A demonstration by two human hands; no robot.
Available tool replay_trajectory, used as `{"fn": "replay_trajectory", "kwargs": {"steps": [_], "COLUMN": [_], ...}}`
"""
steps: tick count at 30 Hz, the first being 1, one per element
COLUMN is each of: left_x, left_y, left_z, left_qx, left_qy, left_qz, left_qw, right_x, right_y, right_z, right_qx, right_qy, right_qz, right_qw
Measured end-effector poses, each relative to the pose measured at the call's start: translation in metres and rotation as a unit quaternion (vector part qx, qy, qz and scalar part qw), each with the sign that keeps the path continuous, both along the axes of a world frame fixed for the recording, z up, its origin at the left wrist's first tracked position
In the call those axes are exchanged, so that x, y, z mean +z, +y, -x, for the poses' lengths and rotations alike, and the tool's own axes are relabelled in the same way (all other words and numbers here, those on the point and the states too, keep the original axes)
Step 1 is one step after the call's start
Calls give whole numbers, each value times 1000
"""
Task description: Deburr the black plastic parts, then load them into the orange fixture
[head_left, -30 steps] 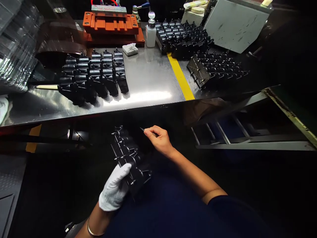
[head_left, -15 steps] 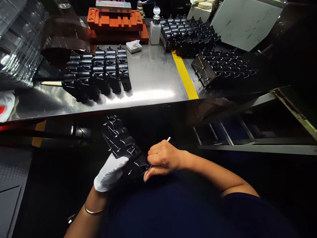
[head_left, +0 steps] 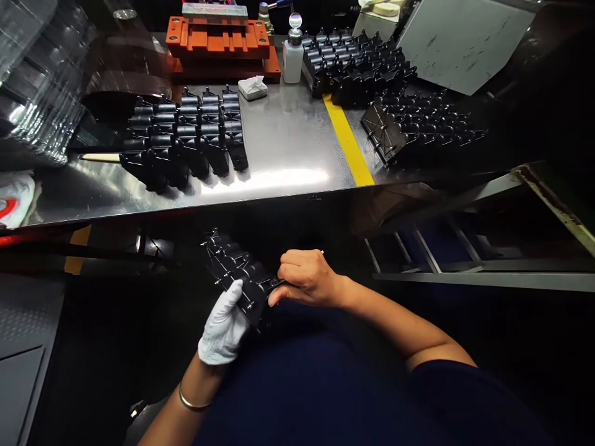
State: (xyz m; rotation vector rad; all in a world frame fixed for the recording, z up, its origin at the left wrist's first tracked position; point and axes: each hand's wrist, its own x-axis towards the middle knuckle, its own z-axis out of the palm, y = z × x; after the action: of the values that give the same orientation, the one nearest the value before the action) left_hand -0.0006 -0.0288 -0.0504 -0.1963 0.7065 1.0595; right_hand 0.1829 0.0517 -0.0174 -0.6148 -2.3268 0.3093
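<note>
Gloved left hand (head_left: 222, 325) and bare right hand (head_left: 307, 279) grip a black moulded part (head_left: 239, 272).

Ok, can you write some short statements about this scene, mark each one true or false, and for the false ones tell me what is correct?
1. The left hand wears a white glove. True.
2. The right hand wears a glove too. False: it is bare.
3. The left hand holds a black moulded part. True.
4. A yellow stripe runs across the steel table. True.
5. The plastic bottle stands left of the orange fixture. False: it stands to the right of it.
6. The metal bangle is on the right wrist. False: it is on the left wrist.
</note>
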Motion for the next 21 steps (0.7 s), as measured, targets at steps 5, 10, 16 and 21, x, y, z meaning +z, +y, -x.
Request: {"fn": "replay_trajectory", "kwargs": {"steps": [5,10,16,21], "left_x": [-1,1,3,11], "left_y": [1,2,2,10], "left_z": [0,-2,0,6], "left_qx": [-6,-19,-22,-130], "left_qy": [-92,-126,-92,-117], "left_qz": [26,14,15,-92], "left_qw": [995,992,995,980], "right_x": [-2,-1,-1,-10], "right_y": [2,1,3,22], "right_z": [-1,-1,-8,-22], "right_qx": [-20,-39,69,-6], "right_qy": [-7,-11,35,238], "right_qz": [-10,26,131,317], "right_qw": [1000,999,988,918]}}
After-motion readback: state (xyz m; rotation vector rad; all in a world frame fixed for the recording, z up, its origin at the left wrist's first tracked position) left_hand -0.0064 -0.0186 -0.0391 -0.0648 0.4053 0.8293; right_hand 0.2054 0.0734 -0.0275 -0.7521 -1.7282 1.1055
